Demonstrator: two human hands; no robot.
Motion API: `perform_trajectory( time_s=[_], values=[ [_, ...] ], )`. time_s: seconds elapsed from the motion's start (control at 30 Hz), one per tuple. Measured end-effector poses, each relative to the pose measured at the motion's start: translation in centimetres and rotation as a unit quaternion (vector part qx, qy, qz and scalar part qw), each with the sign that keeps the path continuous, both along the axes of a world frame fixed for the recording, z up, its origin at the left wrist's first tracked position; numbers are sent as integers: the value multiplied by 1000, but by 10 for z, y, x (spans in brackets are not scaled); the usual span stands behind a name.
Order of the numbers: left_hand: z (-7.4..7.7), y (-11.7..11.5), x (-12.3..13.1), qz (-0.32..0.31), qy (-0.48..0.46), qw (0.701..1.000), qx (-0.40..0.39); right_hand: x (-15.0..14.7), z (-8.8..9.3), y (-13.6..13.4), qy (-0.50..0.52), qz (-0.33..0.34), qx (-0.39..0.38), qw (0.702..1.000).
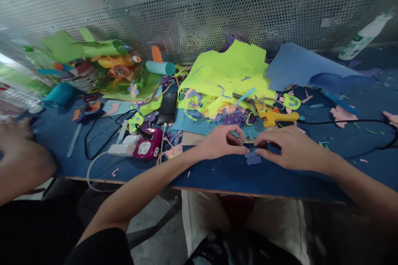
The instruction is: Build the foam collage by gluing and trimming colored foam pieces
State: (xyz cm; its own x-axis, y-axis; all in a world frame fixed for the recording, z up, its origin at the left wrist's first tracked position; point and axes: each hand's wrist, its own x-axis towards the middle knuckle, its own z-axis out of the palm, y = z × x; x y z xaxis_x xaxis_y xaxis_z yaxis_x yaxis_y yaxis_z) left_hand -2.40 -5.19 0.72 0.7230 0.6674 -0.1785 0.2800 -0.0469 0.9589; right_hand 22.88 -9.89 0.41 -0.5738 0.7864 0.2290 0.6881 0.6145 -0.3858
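Observation:
Near the front edge of the table, a small blue-violet cutout piece (253, 158) hangs between my two hands. Its exact shape is hard to make out. My left hand (219, 143) pinches its left side with thumb and fingertips. On the other side, my right hand (290, 148) pinches it in the same way. A yellow glue gun (275, 117) lies just beyond my right hand. Behind my fingers is a purple cutout with holes (232, 118), among many paper or foam scraps. A brown board (192, 138) lies partly under my left hand.
Yellow-green sheets (230, 68) and a blue sheet (298, 64) lie at the back. A phone (168, 107), a magenta power adapter (148, 145) and cables are on the left. A white bottle (363, 37) stands back right. Another person's arm (23, 161) rests at far left.

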Motion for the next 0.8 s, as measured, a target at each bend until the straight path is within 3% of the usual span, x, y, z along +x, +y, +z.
perform_trajectory(
  time_s=[0.33, 0.8],
  values=[
    [3, -8, 4, -35, 63, 997, 5, 6, -6, -7, -42, 42, -116, 991],
    [1, -16, 15, -51, 129, 980, 143, -2, -12, -7, -42, 39, -178, 982]
  ],
)
